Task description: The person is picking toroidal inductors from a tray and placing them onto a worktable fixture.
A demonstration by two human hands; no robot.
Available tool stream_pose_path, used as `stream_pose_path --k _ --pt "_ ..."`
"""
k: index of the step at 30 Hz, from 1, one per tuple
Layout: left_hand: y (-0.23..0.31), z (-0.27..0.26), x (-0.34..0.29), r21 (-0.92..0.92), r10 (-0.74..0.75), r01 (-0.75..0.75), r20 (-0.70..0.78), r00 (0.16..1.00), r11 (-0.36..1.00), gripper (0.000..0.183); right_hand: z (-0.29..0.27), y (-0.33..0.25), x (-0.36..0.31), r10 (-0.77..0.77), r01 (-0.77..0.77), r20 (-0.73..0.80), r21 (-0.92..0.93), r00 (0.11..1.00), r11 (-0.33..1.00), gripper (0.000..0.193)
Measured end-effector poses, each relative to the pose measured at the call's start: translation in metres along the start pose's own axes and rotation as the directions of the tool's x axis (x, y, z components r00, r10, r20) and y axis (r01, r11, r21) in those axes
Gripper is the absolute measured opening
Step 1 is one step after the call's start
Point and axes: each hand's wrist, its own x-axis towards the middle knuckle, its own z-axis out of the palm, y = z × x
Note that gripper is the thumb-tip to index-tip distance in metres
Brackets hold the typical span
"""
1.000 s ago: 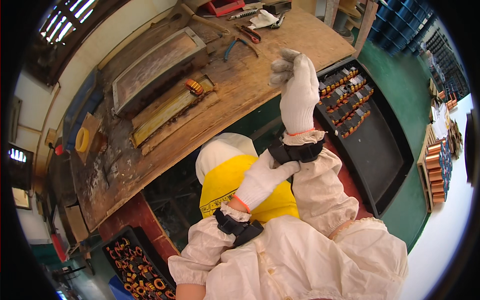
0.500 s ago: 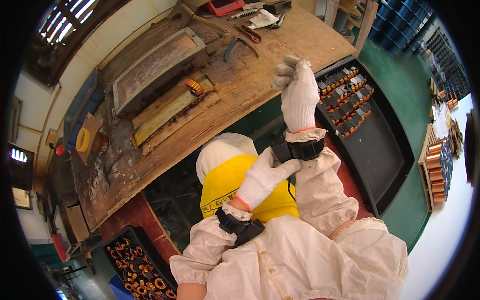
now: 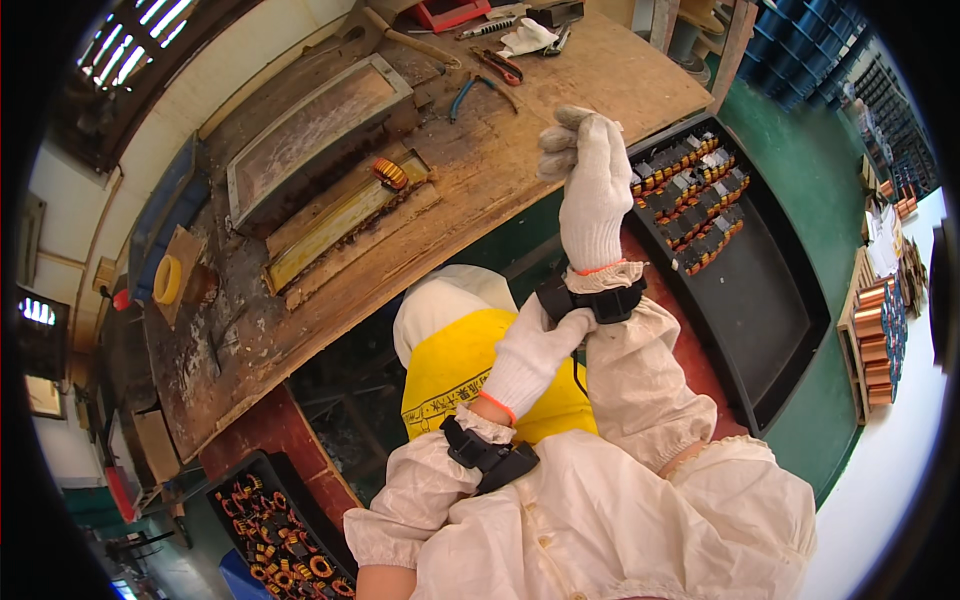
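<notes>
My left hand [image 3: 528,358], in a white knit glove, grips the black wrist strap [image 3: 606,302] on my right forearm, its thumb and fingers against the strap's left side. Above it my right hand [image 3: 596,195], gloved too, is raised in front of the bench edge. Its fingers are loosely bent with gaps between them, and nothing shows in them. A second black strap [image 3: 488,455] is on my left wrist. Below my hands lies yellow cloth [image 3: 455,370] over my lap. On the bench, a copper-wound ring coil [image 3: 390,174] sits on a long yellowish strip [image 3: 330,235].
The wooden bench [image 3: 590,90] holds a framed box [image 3: 315,140], a hammer [image 3: 410,40], pliers [image 3: 480,95] and a yellow tape roll [image 3: 166,280]. A black tray [image 3: 765,320] with rows of coils stands at right; another tray [image 3: 325,505] of loose coils is lower left.
My right hand and its strap have shifted slightly left. My left hand has moved a little right and its fingers have closed further onto the strap.
</notes>
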Motion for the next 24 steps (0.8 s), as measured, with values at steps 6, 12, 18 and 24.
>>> stream_pose_path --k 6,12,18,24 --pt "0.007 -0.003 0.001 0.076 -0.098 0.095 0.03 0.995 0.993 0.04 -0.005 -0.002 0.004 0.0 0.001 0.035 -0.017 0.999 1.0 0.037" --pt "0.002 -0.067 -0.016 0.242 0.009 -0.01 0.009 1.0 0.97 0.041 -0.051 0.016 0.024 0.118 -0.123 -0.127 -0.03 0.985 0.992 0.032" --pt "0.017 -0.179 -0.067 0.264 0.103 -0.021 -0.3 0.948 0.964 0.035 -0.114 0.023 0.028 0.125 -0.207 -0.241 -0.352 0.962 0.913 0.04" --pt "0.043 -0.269 -0.153 0.423 0.21 0.143 -0.682 0.701 0.895 0.031 -0.182 0.058 0.032 0.137 -0.171 -0.108 -0.446 0.985 0.879 0.038"
